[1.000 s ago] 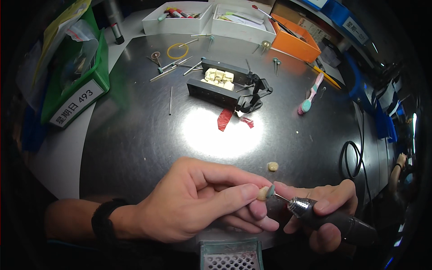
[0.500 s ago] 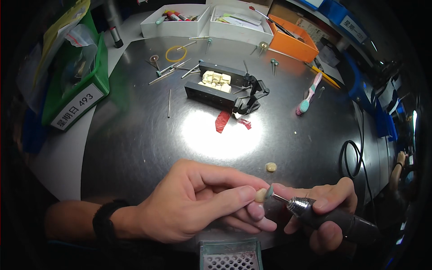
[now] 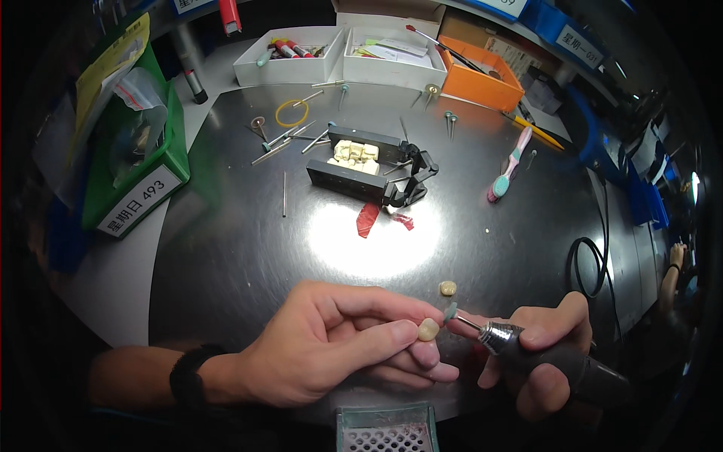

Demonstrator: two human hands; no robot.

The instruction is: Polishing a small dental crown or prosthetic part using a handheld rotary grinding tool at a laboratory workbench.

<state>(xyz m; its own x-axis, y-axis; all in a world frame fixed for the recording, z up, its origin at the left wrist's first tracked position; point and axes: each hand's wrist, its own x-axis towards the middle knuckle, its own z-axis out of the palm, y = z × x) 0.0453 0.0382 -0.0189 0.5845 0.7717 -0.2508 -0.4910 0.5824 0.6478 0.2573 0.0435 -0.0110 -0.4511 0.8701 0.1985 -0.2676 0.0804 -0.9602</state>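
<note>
Between the fingertips of my left hand (image 3: 339,346) is a small cream dental crown (image 3: 428,329), its rounded side showing. My right hand (image 3: 553,343) is wrapped round a dark dental handpiece (image 3: 542,360) with a silver collar. On its thin shank sits a grey-green polishing wheel (image 3: 450,311), just up and right of the crown and seemingly a little apart from it. A second crown (image 3: 448,288) lies on the dark bench beyond the wheel. Farther back, a black articulator (image 3: 346,178) holds cream tooth models (image 3: 355,155).
Several loose burs (image 3: 282,143) and a yellow rubber band (image 3: 292,113) lie far left. Red film pieces (image 3: 367,220) lie before the articulator. A toothbrush (image 3: 510,164) and black cable (image 3: 591,264) are right; a green bin (image 3: 154,181) stands left. Below my hands is a perforated tray (image 3: 385,414).
The wheel has moved off the crown, which has turned in my left fingertips to show more of its surface. The view has shifted slightly, so the bench things sit lower.
</note>
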